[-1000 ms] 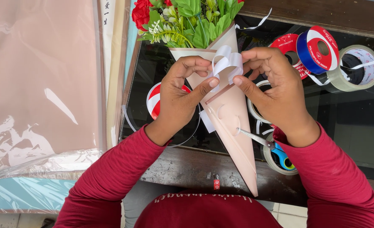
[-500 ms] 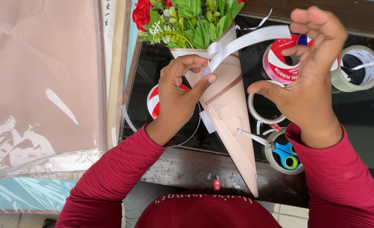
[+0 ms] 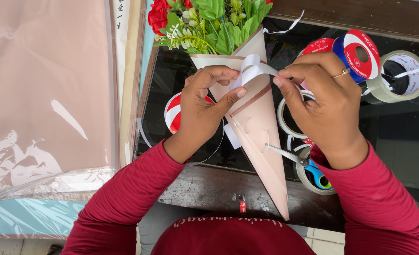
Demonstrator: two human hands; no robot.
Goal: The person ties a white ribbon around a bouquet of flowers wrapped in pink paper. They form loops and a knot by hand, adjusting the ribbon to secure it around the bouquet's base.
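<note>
Left hand [image 3: 202, 106] pins the pale pink paper cone [image 3: 259, 141] of flowers steady, both pinching the white ribbon [image 3: 252, 68] between them; right hand [image 3: 323, 106] pulls it taut.

The right hand [image 3: 325, 101], raised high half a second ago with the white ribbon [image 3: 253, 67] drawn out taut, has been brought back down beside the left hand [image 3: 204, 106]; the ribbon is now gathered into a short loop over the paper cone [image 3: 259, 141]. The red and blue ribbon spool [image 3: 360, 52], then covered, is shown again.
</note>
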